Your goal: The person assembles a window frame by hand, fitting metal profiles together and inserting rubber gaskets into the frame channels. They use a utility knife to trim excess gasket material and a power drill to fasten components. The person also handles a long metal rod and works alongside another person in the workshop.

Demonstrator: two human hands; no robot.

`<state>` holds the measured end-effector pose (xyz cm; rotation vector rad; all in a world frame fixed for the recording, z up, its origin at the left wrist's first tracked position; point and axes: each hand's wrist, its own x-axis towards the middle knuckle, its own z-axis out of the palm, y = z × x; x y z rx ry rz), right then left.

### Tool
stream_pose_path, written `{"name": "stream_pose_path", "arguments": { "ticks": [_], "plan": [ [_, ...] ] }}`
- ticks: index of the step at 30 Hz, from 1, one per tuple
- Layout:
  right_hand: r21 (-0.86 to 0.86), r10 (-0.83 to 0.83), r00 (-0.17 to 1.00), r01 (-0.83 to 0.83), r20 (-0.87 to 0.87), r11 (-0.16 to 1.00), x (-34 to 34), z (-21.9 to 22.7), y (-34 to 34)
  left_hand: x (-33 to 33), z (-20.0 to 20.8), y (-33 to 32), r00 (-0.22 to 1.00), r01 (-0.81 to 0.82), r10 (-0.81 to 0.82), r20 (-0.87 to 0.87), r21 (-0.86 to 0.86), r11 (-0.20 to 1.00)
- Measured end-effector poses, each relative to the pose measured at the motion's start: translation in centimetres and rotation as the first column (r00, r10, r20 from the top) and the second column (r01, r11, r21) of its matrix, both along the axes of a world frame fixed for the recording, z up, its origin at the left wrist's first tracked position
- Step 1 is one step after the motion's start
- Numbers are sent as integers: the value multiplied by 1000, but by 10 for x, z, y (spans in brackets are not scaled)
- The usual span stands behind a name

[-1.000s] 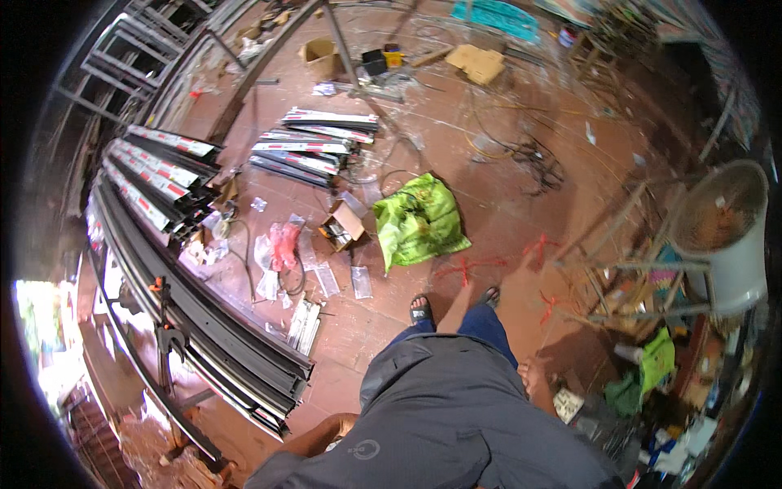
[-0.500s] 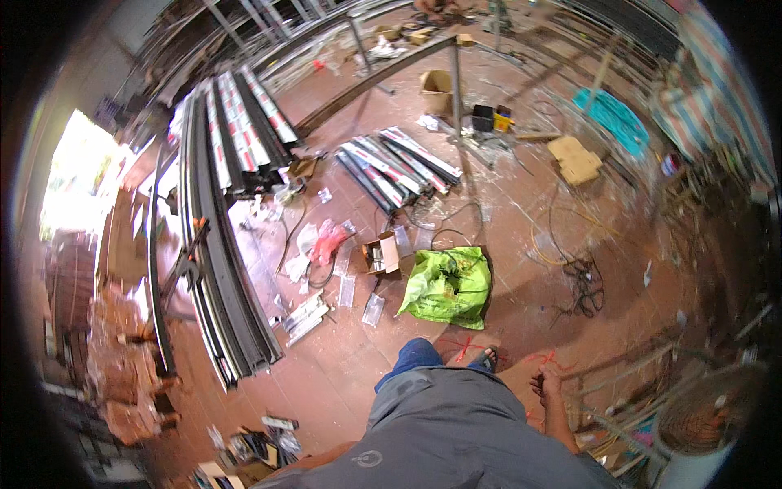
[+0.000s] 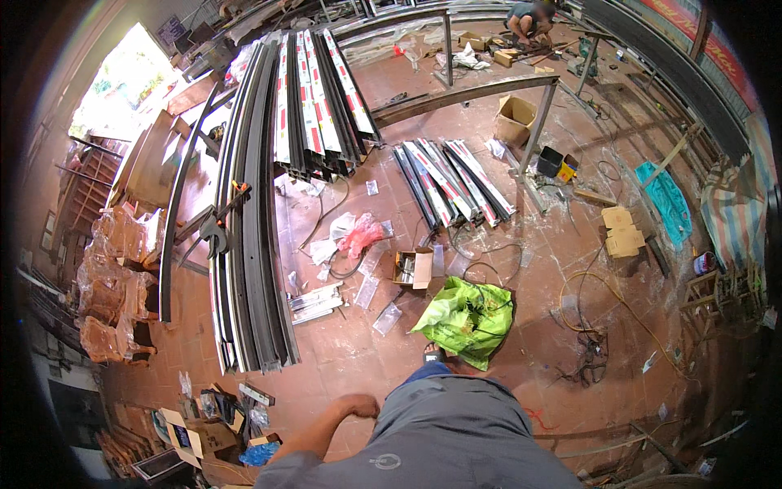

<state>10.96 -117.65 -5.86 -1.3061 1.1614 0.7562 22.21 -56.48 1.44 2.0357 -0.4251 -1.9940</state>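
Note:
My left hand (image 3: 360, 405) hangs beside my left thigh, knuckles up. Its fingers point down and are hidden, so whether it holds something cannot be seen. My right hand is out of view. Just ahead of my sandalled foot (image 3: 433, 353) lies a crumpled bright green bag (image 3: 468, 318) with a dark print. Past it stands a small open cardboard box (image 3: 421, 267) with small items inside. Left of the bag, clear plastic packets (image 3: 387, 319) and a bundle of short white strips (image 3: 318, 303) lie on the tiled floor.
Long dark metal profiles (image 3: 259, 212) lie at left, a clamp (image 3: 213, 234) on them. Shorter wrapped profiles (image 3: 452, 183) lie ahead. A metal frame (image 3: 472, 99) crosses behind. Cables (image 3: 588, 359) trail at right. Another person (image 3: 531, 24) crouches far back. An open carton (image 3: 191, 436) stands at lower left.
The view has shifted, and the floor things sit farther right in it. My right hand has left the picture, while my left hand has come into it. My visible foot is now by the green bag.

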Motion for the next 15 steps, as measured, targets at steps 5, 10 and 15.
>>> {"name": "stream_pose_path", "arguments": {
  "ticks": [5,10,15],
  "plan": [
    [-38,-43,996,46,80,998,74,38,22,113,20,2,737,-398,305,603,23,917],
    [-42,8,990,-3,141,999,149,60,24,206,49,-49,561,-484,546,622,-289,826],
    [-13,152,983,-152,104,988,232,47,-2,254,34,-99,503,-460,605,617,-401,792]
  ]
}}
